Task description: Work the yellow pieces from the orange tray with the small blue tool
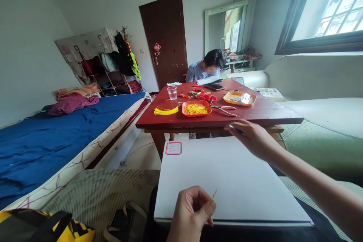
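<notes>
My left hand (194, 211) is above the near edge of a white box (215, 170), which lies flat before me. Its thumb and fingertips pinch a short, thin yellow strand (214, 193) that points up. Over the box's far right side, my right hand (245, 134) stretches toward the table edge. Its fingers are closed around a slim dark tool (237, 130) with a pale tip, too blurred to name exactly. Past that hand, a red tray (185, 114) holds a pile of short yellow strands (196, 108). Pink-handled pliers (227, 109) lie against the tray's right side.
On the red table (266, 112) are a yellow bundle (166, 111), a clear cup (171, 93), red fluffy pieces (208, 97), a phone (215, 87) and an orange tray (227, 100) with a plastic bag (244, 98). A person (205, 66) sits opposite. A bed (70, 136) stands left.
</notes>
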Available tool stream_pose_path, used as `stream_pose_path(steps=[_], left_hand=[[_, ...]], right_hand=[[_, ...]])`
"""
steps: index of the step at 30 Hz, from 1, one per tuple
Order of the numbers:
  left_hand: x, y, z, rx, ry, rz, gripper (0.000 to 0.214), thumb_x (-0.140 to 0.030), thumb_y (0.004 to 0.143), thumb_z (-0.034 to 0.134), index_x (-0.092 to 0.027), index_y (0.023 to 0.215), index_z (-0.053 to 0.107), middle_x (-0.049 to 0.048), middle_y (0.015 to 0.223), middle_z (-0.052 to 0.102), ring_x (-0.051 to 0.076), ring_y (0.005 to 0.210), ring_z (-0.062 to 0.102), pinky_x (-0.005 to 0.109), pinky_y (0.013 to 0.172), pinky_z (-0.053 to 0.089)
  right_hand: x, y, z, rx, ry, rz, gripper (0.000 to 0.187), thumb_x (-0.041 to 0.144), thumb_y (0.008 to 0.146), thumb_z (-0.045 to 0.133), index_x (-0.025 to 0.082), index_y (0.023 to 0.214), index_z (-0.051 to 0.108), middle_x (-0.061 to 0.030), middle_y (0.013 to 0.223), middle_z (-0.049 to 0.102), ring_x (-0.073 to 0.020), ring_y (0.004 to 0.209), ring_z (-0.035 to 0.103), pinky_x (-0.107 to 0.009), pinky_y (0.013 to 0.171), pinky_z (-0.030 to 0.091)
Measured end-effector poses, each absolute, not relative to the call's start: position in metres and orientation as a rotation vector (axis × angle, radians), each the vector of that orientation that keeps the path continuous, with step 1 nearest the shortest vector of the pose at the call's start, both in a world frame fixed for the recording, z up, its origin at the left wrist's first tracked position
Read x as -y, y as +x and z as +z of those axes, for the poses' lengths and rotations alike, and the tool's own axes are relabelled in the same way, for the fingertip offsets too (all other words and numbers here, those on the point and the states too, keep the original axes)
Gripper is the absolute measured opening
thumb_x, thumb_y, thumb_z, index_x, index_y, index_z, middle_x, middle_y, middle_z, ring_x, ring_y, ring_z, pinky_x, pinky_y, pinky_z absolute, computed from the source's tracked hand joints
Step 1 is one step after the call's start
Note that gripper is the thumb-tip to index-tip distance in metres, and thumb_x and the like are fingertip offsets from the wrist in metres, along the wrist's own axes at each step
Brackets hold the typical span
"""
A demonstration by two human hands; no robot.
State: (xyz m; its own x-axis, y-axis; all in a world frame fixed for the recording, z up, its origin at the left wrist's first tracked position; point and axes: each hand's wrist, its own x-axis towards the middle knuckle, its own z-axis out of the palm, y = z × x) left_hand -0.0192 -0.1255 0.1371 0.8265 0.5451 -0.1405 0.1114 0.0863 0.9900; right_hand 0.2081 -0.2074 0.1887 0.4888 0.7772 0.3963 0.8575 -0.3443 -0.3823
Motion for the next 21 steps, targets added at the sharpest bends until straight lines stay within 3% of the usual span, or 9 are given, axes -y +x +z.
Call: stream_pose_path(steps=[4, 10, 17, 21], left_hand=[[0.116, -0.021, 0.133, -0.624, 1.755, 0.533, 0.031, -0.041, 0.074, 0.060, -0.018, 0.056, 0.051, -0.0043, 0.046, 0.042, 0.011, 0.045, 0.042, 0.023, 0.047, 0.033], [0.104, -0.034, 0.102, -0.653, 2.228, 0.955, 0.027, -0.028, 0.084, 0.048, -0.019, 0.059, 0.051, -0.0022, 0.054, 0.048, 0.013, 0.051, 0.044, 0.023, 0.051, 0.032], [0.099, -0.030, 0.096, -0.677, 2.230, 0.876, 0.024, -0.025, 0.085, 0.048, -0.019, 0.062, 0.051, -0.0018, 0.057, 0.050, 0.012, 0.053, 0.048, 0.021, 0.052, 0.034], [0.098, -0.030, 0.106, -0.675, 2.198, 0.744, 0.023, -0.028, 0.085, 0.050, -0.018, 0.064, 0.054, 0.0005, 0.059, 0.054, 0.014, 0.055, 0.052, 0.021, 0.054, 0.037]], right_hand=[[0.147, 0.238, 0.203, 1.373, -2.335, -0.260, 0.022, 0.029, 0.089, 0.053, 0.017, 0.107, 0.058, -0.0053, 0.106, 0.062, -0.0206, 0.090, 0.061, -0.042, 0.077, 0.050], [0.095, 0.262, 0.197, 1.429, -2.470, -0.269, 0.023, 0.029, 0.089, 0.054, 0.017, 0.108, 0.057, -0.0055, 0.107, 0.062, -0.0190, 0.086, 0.062, -0.039, 0.073, 0.052], [0.124, 0.234, 0.190, 1.613, -2.326, -0.399, 0.015, 0.026, 0.089, 0.054, 0.016, 0.097, 0.061, -0.0033, 0.097, 0.064, -0.0171, 0.082, 0.062, -0.037, 0.072, 0.052], [0.173, 0.197, 0.177, 1.786, -2.157, -0.411, 0.012, 0.016, 0.086, 0.052, 0.017, 0.082, 0.063, -0.0004, 0.076, 0.064, -0.0146, 0.066, 0.062, -0.026, 0.058, 0.048]])
